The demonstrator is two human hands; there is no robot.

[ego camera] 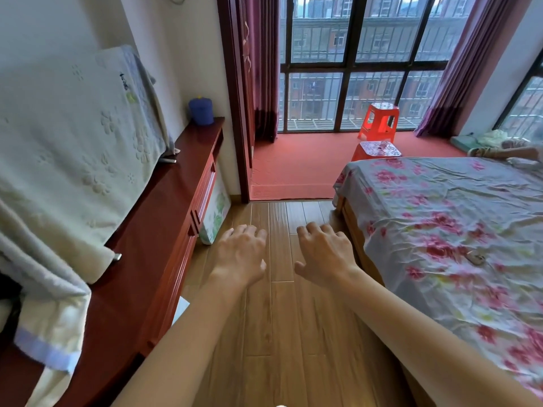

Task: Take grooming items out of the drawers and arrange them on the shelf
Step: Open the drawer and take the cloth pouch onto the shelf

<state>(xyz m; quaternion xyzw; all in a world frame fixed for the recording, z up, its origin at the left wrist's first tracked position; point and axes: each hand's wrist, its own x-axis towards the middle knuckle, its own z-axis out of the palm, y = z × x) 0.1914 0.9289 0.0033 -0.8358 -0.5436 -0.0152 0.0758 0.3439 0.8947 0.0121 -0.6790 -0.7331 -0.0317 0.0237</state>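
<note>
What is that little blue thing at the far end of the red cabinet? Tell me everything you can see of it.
The blue container is a small, squat cylinder, dark blue, with a lid and a tiny yellow spot on top. Its surface looks matte; the material is unclear. It stands upright on the red cabinet, at its far end, close beside the white wall. Only the cabinet visibly touches it.
</note>
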